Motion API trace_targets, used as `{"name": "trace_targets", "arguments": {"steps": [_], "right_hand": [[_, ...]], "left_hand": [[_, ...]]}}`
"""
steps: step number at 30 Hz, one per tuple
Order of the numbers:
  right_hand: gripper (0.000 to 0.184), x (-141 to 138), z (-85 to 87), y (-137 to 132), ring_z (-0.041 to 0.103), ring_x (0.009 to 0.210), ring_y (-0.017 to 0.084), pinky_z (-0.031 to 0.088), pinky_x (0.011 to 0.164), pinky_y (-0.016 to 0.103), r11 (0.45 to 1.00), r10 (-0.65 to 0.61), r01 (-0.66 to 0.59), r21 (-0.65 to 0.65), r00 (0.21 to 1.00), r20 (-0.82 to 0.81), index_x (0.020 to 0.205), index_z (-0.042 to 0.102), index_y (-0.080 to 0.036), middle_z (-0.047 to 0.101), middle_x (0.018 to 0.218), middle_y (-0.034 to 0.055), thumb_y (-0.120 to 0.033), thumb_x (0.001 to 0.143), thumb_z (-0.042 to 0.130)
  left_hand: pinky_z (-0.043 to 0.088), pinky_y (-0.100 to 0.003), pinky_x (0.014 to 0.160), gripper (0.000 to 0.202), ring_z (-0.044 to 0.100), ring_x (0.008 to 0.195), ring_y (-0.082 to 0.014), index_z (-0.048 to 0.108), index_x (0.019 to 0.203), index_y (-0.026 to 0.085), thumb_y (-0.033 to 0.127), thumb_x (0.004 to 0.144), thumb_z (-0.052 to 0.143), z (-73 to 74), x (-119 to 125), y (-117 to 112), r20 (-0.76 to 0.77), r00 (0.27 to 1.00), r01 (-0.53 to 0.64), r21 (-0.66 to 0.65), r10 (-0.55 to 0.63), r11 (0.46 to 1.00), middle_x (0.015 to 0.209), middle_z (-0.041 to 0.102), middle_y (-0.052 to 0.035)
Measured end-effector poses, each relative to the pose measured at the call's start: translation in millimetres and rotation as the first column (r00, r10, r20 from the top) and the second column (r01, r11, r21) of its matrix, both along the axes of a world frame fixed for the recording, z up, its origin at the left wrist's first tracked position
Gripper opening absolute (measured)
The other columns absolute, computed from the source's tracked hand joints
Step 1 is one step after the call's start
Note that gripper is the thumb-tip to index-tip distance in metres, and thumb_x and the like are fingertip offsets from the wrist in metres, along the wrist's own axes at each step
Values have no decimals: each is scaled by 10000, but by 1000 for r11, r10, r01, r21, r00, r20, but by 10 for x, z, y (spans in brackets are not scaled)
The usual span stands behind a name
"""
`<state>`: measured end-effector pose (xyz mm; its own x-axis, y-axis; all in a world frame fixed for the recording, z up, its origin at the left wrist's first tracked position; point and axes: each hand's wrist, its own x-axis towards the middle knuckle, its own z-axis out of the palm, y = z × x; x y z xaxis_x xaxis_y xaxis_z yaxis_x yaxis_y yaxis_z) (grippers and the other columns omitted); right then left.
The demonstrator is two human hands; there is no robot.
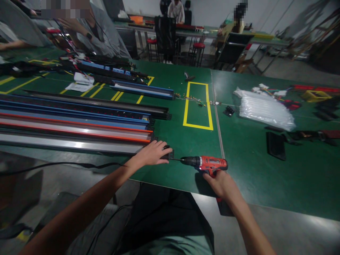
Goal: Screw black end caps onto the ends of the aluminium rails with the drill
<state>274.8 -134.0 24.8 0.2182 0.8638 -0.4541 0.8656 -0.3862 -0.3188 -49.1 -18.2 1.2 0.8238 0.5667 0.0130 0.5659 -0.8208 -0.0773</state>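
Observation:
My right hand (222, 183) is wrapped around the handle of a red and black cordless drill (214, 163). Its long thin bit (175, 159) points left and reaches the black end piece (170, 154) of a long silver metal profile (79, 144). My left hand (152, 153) grips that end of the profile, fingers over the top and thumb on the near side. The exact contact between bit and end piece is too small to make out. Beyond it lie an orange-edged profile (79, 128) and several blue and black ones.
Small loose parts (196, 100) lie around a yellow tape rectangle (186, 115). To the right are a clear plastic-wrapped bundle (265, 109), a black phone-like slab (276, 146) and wires. A black cable (79, 164) runs along the near left edge. Other people sit across and behind the table.

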Motion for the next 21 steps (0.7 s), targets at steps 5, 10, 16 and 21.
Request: {"name": "trace_targets", "arguments": {"steps": [5, 10, 16, 21], "right_hand": [[355, 3, -10, -5, 736, 818, 295, 481, 695, 328, 1000, -1, 1, 10, 1000, -4, 854, 709, -180, 757, 824, 148, -505, 853, 567], [368, -9, 0, -5, 724, 747, 281, 462, 650, 319, 1000, 2, -2, 6, 1000, 13, 801, 701, -193, 739, 757, 130, -534, 842, 569], [379, -17, 25, 0, 720, 745, 280, 449, 637, 315, 1000, 3, -3, 3, 1000, 21, 795, 696, -193, 731, 752, 135, -545, 841, 564], [383, -33, 49, 2, 728, 805, 297, 447, 643, 320, 1000, 7, -7, -8, 999, 39, 806, 695, -197, 738, 792, 139, -553, 839, 560]], "left_hand": [[394, -362, 813, 555, 572, 1005, -284, 548, 1347, 248, 628, 945, 504, 2, -4, 0, -2, 1000, 1, -1, -1, 1000, 1197, 580, -137], [392, -356, 823, 556, 569, 1016, -278, 546, 1347, 244, 625, 942, 516, 18, -2, 0, 7, 1000, 1, -18, -1, 1000, 1189, 578, -134], [394, -355, 806, 549, 572, 1003, -281, 552, 1332, 251, 630, 936, 520, 18, 5, -1, 1, 1000, -2, -8, 2, 1000, 1188, 580, -133], [396, -356, 802, 555, 573, 999, -280, 554, 1338, 253, 633, 934, 523, 14, 7, -5, 2, 1000, -2, 0, 2, 1000, 1182, 581, -129]]}}
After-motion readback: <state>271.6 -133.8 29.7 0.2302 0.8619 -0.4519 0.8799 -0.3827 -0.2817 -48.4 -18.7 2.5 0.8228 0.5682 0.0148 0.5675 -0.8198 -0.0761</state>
